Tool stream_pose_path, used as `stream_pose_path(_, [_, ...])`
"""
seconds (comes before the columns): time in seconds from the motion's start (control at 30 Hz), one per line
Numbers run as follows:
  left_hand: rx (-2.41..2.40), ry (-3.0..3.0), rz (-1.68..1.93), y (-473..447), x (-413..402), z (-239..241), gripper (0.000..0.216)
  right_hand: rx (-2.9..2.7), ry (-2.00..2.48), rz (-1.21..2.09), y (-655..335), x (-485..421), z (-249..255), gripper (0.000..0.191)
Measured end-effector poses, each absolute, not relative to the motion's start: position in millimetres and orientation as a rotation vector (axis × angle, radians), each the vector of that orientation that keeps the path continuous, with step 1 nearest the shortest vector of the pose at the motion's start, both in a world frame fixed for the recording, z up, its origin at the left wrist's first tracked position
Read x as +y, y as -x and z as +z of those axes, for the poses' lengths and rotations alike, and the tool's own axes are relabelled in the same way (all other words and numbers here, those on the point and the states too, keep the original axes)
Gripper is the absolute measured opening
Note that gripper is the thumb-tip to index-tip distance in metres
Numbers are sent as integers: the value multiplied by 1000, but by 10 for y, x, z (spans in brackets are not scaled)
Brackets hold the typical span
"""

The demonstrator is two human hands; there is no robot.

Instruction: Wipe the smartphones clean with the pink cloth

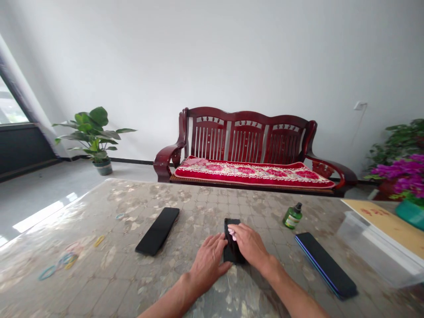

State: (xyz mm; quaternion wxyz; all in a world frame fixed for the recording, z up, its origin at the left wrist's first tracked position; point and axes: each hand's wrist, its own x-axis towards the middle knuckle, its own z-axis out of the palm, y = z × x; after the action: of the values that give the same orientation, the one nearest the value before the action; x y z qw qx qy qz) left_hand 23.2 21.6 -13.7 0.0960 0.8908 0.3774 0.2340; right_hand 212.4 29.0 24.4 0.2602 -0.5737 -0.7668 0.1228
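A black phone (234,254) lies on the table, its screen facing up, partly covered by my hands. My left hand (210,256) holds it at the left side, fingers along that edge and thumb at the near corner. Over the screen, my right hand (248,243) pinches a small pale pink wad (232,232), perhaps cloth or tissue, against the glass. Left of my hands is a larger black phone (158,231), lying flat. On the right, another phone with a blue-violet edge (326,265) lies at a slant, a green bottle with a black top (293,216) standing behind it.
Coloured bands, a yellow one (99,240) and a teal one (47,272) among them, lie on the patterned tabletop (109,282) at left. A clear plastic box (377,251) sits at right, topped by a tan board (387,216). Beyond the table stands a wooden bench (247,132).
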Motion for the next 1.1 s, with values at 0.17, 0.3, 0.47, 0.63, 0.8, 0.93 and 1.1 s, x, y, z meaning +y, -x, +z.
stream_pose_path(0.17, [1111, -2502, 728, -212, 205, -64, 41, -1553, 1513, 958, -2110, 422, 144, 33])
stream_pose_path(0.3, [1243, -2140, 867, -183, 267, -83, 27, -1262, 1398, 1208, -2035, 366, 85, 44])
stream_pose_path(0.47, [1140, -1727, 1095, -218, 357, -124, 18, -1259, 1325, 1118, -1895, 285, 10, 44])
stream_pose_path(0.63, [1122, -1568, 1178, -293, 367, -122, 18, -1371, 1320, 883, -1864, 297, -77, 34])
stream_pose_path(0.8, [1113, -1520, 1244, -323, 378, -154, 25, -1470, 1335, 791, -1863, 266, -3, 28])
stream_pose_path(0.93, [1098, -1518, 1286, -317, 411, -183, 31, -1498, 1354, 759, -1846, 241, 61, 27])
stream_pose_path(1.1, [1101, -1571, 1281, -298, 427, -171, 26, -1468, 1325, 808, -1832, 229, 45, 27])
